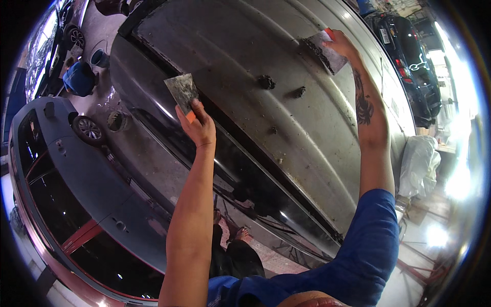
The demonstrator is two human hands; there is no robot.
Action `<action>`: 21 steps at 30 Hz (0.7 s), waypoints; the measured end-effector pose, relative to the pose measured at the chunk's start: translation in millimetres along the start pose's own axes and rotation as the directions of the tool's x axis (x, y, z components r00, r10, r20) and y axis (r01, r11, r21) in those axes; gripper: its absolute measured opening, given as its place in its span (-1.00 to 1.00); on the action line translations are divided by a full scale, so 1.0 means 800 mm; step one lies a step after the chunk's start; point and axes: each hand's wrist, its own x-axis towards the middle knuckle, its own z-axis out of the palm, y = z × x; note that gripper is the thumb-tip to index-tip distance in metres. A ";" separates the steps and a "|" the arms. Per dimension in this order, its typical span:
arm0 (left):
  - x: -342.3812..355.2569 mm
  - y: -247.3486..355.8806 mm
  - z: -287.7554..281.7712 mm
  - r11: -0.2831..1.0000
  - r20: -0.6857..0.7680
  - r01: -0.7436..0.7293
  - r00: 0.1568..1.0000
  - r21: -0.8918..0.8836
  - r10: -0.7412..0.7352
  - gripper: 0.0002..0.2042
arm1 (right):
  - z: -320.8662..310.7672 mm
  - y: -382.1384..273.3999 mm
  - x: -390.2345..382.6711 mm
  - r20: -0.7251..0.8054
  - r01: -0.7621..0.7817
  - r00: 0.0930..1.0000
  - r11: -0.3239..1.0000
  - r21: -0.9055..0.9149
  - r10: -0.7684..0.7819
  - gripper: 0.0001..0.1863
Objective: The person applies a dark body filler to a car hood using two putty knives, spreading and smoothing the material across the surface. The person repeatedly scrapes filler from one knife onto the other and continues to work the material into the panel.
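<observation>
A wide metal scraper [182, 92] with an orange grip is held up in my left hand [198, 123], above the near edge of a vehicle's ribbed roof panel [240, 56]. My right hand [341, 45] reaches across the roof, closed on a second scraper [332, 57] with an orange edge. Dark crumbly residue [313, 47] lies along that scraper's blade. Between the hands sit a dark clump [266, 82] and another dark clump [299, 92] on the panel. A smaller dark lump [273, 130] rests nearer to me.
To my left stands a grey car [87, 169] with dark windows. A person in blue [80, 79] crouches beyond it near a bucket [99, 58]; another bucket [116, 121] is on the floor. A dark car [409, 66] and plastic-wrapped bundle [419, 163] are at right.
</observation>
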 end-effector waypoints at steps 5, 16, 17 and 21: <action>-0.003 -0.003 -0.001 0.998 0.011 0.061 0.998 -0.036 -0.060 -0.40 | 0.000 -0.007 -0.005 0.121 0.074 0.989 0.995 0.065 -0.082 -0.53; 0.004 -0.015 -0.006 0.974 0.107 0.025 0.993 0.226 -0.050 -0.46 | -0.008 -0.046 -0.009 0.045 0.141 0.989 0.989 0.047 -0.143 -0.57; 0.002 -0.013 -0.003 0.987 0.066 -0.040 0.997 0.155 0.031 -0.45 | -0.004 -0.060 -0.009 -0.059 0.149 0.988 0.988 0.050 -0.146 -0.58; -0.003 0.001 0.004 0.988 -0.097 -0.085 0.990 0.129 0.098 -0.47 | 0.015 -0.144 -0.047 -0.170 0.157 0.969 0.977 -0.142 -0.180 -0.80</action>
